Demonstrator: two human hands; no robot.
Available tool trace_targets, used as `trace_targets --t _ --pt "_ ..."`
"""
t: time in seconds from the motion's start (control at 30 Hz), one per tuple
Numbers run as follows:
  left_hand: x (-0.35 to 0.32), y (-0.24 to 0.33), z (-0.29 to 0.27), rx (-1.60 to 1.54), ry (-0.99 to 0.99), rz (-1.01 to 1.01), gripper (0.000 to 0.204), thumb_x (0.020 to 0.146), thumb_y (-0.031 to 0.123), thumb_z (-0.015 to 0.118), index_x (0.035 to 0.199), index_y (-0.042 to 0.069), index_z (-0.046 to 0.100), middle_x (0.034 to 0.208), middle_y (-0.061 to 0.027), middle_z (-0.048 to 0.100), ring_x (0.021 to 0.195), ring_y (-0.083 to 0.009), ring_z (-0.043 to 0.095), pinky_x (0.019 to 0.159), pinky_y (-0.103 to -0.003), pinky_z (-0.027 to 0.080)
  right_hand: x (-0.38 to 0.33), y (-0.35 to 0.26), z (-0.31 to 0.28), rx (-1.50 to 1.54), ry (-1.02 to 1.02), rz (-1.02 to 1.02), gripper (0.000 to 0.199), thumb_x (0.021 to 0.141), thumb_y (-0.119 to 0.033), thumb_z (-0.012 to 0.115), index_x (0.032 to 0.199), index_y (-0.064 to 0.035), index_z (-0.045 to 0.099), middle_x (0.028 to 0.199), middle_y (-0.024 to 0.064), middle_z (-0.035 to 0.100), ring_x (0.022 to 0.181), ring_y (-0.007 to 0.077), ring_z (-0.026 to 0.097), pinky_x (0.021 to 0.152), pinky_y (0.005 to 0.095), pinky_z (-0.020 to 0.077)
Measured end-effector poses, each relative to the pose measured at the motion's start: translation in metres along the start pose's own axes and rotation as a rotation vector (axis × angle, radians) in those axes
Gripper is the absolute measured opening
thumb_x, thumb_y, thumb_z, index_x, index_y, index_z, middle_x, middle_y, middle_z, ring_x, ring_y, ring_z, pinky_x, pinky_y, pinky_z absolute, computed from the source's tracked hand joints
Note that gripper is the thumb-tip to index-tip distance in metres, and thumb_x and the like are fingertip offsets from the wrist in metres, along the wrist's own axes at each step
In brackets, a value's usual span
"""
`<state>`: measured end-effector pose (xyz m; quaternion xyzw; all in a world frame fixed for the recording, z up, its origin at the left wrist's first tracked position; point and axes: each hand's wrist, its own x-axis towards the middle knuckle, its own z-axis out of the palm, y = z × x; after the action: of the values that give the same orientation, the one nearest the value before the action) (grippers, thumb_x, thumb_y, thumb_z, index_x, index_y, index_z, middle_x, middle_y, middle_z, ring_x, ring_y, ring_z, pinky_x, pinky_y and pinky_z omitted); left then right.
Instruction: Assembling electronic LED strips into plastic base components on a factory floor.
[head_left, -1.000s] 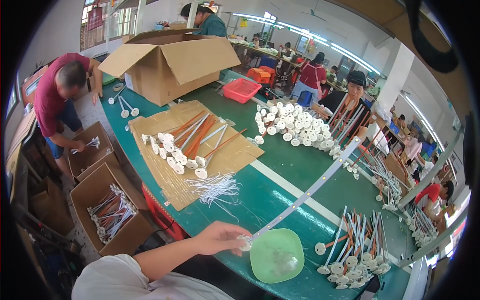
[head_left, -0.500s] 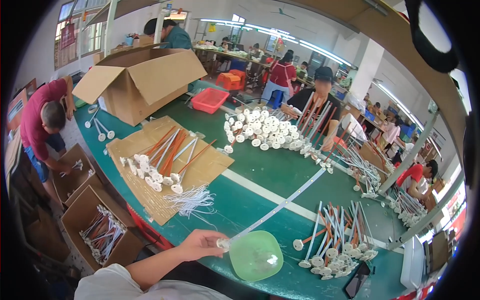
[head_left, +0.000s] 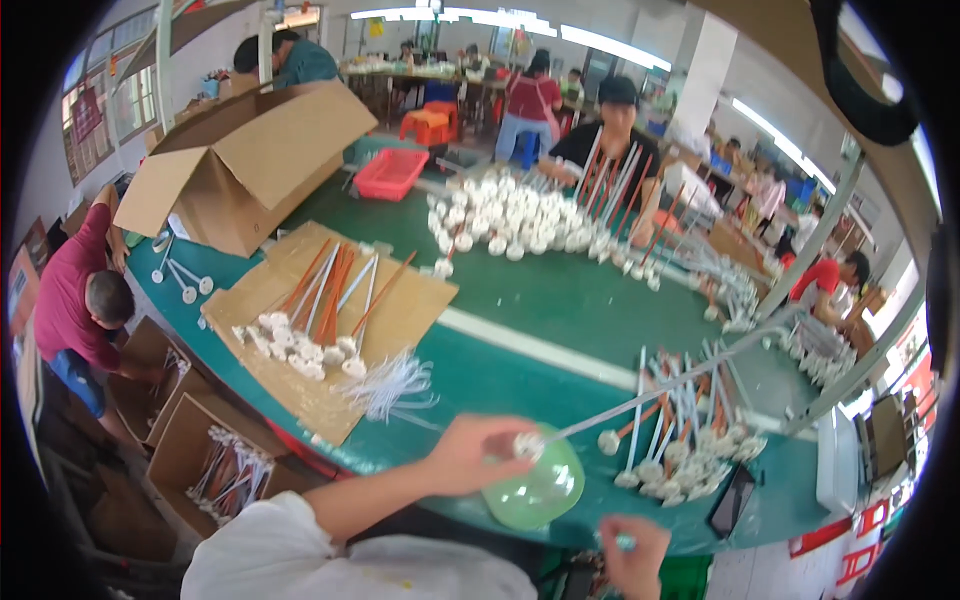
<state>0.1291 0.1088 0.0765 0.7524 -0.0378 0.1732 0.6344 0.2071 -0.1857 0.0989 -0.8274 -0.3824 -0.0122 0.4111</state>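
My left hand reaches in from the lower left in a white sleeve. Its fingers are closed on the round white head end of a long thin white rod that slants up to the right across the green table. The head hangs over a pale green plastic bowl at the table's near edge. My right hand is low at the bottom edge, fingers pinched on a small light-blue piece. Just right of the bowl lies a bundle of similar rods with round white heads.
A cardboard sheet carries orange and white rods, with a bunch of white ties beside it. A large open carton, a red basket and a heap of white heads lie farther back. People work around the table. A dark phone lies at the right.
The view has swung and closed in on the table. My right hand has come into view at the bottom edge. My left hand keeps the rod's head over the green bowl.
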Motion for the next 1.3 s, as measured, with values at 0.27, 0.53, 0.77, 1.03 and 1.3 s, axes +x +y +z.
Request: trace_targets --t 0.27,0.53,0.77,1.03,1.3 --pt "0.039 0.029 -0.004 0.072 -0.090 0.104 0.039 0.082 0.001 0.076 0.119 0.000 0.064 0.097 -0.0096 0.072 0.085 -0.0160 0.071 0.077 -0.031 0.059 0.094 -0.011 0.014 0.554 0.120 0.027 0.048 0.077 0.008 0.069 0.123 0.0015 0.057 0.088 0.0066 0.066 0.079 0.0120 0.063 0.069 0.0236 0.0517" --pt "0.069 -0.007 -0.008 0.283 -0.039 0.216 0.037 0.080 0.003 0.075 0.116 0.001 0.065 0.093 -0.0112 0.072 0.079 -0.0189 0.073 0.072 -0.029 0.057 0.144 0.016 0.049 0.724 -0.007 -0.103 0.034 0.079 0.007 0.071 0.113 0.0024 0.065 0.091 0.0065 0.066 0.079 0.0125 0.064 0.067 0.0240 0.0529" --pt "0.079 -0.046 -0.016 0.447 0.136 0.333 0.035 0.078 0.000 0.074 0.112 0.002 0.067 0.094 -0.0119 0.072 0.075 -0.0205 0.072 0.069 -0.029 0.056 0.158 0.028 0.077 0.306 0.096 -0.343 0.019 0.073 0.004 0.077 0.091 -0.0004 0.073 0.082 0.0110 0.070 0.068 0.0195 0.066 0.060 0.0258 0.0528" --pt "0.067 -0.063 -0.014 0.473 0.265 0.383 0.032 0.074 -0.001 0.074 0.105 0.001 0.069 0.091 -0.0140 0.072 0.074 -0.0228 0.072 0.064 -0.028 0.057 0.149 0.029 0.100 0.166 0.117 -0.526 0.026 0.069 0.005 0.080 0.092 -0.0048 0.072 0.083 0.0092 0.070 0.067 0.0215 0.065 0.058 0.0278 0.0505" --pt "0.065 -0.071 -0.015 0.509 0.269 0.429 0.034 0.070 -0.003 0.071 0.104 0.002 0.070 0.089 -0.0139 0.072 0.072 -0.0245 0.072 0.063 -0.029 0.056 0.147 0.032 0.107 0.169 0.129 -0.570 0.023 0.067 0.002 0.080 0.089 -0.0025 0.073 0.080 0.0102 0.068 0.063 0.0198 0.065 0.052 0.0260 0.0497"
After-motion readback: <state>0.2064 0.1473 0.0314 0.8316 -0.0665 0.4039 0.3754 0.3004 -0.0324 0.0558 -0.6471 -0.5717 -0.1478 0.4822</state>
